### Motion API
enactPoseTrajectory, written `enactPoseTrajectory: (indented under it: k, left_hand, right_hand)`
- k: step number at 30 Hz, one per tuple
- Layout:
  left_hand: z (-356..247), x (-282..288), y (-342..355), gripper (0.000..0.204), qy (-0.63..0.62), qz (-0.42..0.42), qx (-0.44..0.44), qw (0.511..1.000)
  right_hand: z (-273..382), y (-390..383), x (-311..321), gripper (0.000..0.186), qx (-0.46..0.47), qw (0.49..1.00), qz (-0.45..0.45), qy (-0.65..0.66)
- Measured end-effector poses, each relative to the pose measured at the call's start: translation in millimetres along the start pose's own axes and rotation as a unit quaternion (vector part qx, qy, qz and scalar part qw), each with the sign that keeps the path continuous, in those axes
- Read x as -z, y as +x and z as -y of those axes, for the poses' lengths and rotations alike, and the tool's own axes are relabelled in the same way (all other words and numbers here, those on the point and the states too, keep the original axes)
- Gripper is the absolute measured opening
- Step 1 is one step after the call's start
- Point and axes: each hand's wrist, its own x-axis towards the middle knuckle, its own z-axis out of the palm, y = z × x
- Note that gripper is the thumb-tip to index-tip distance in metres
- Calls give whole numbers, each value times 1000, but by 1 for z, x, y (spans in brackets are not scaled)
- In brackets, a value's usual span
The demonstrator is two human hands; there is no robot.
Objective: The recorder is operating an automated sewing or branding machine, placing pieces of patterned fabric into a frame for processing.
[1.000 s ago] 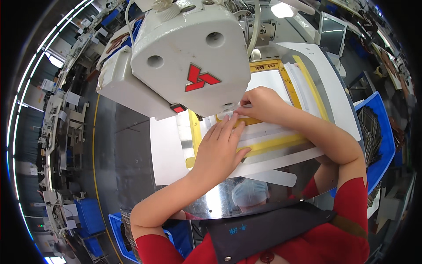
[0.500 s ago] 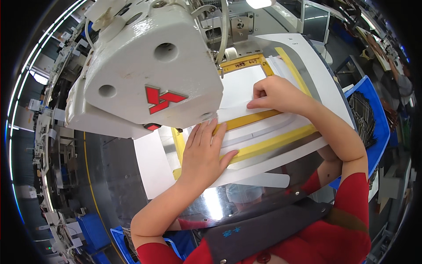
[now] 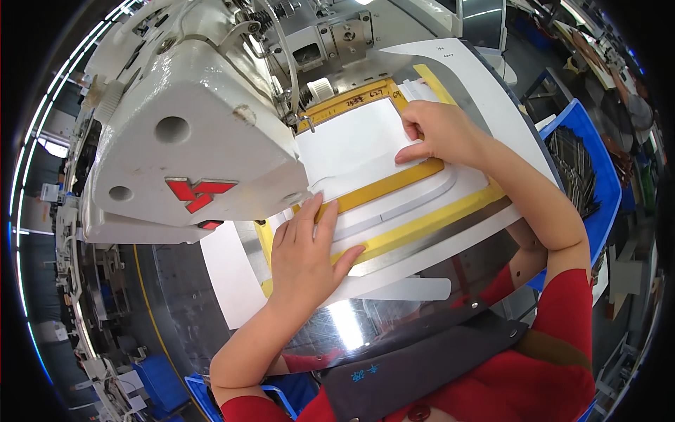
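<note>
A white sheet [image 3: 351, 144] lies inside a yellow-edged frame [image 3: 390, 187] on a flat template, under the head of a large white sewing machine [image 3: 169, 155]. My left hand [image 3: 304, 257] rests flat with fingers spread at the frame's near left corner, fingertips beside the machine head. At the sheet's right edge, my right hand [image 3: 446, 137] has its fingers curled and its thumb on the sheet, closed on that edge. Yellow tape strips [image 3: 394, 238] border the template. The machine head hides the frame's left side.
A larger white board [image 3: 228, 274] lies beneath the template on a shiny table. A blue bin [image 3: 601, 211] of dark pieces stands at the right. Another blue bin [image 3: 200, 394] is at the lower left. A monitor [image 3: 484, 28] stands behind.
The view has shifted, so the machine head and work appear farther left. My left hand stays flat by the frame corner; my right fingers have shifted slightly at the sheet's right edge.
</note>
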Motion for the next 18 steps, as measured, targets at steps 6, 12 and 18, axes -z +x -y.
enactPoseTrajectory:
  k: [6,12,18]
  left_hand:
    - [6,0,-1,63,-18,-7,-2,1000]
    - [3,3,-5,55,-27,-63,-38,997]
    - [-14,2,-20,38,-265,38,-189,945]
  right_hand:
    - [9,1,6,43,-19,999,28,10]
    - [-7,5,2,27,56,978,-71,187]
    - [-5,5,0,30,248,966,20,-72]
